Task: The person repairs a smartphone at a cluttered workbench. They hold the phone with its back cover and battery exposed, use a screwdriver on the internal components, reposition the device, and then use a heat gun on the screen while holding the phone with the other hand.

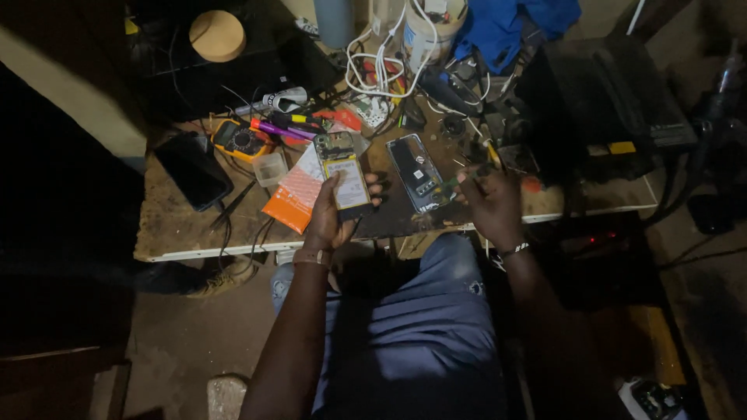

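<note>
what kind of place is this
Most likely a small phone repair bench. The left hand holds an opened phone with its back off, a separate phone back cover lies on the worn wooden table, and a yellow multimeter sits among screwdrivers and tangled cables.

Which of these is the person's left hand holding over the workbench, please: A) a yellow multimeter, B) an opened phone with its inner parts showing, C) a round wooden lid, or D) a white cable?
B: the left hand grips the opened phone, whose inner parts face up, while the yellow multimeter lies apart on the workbench.
</note>
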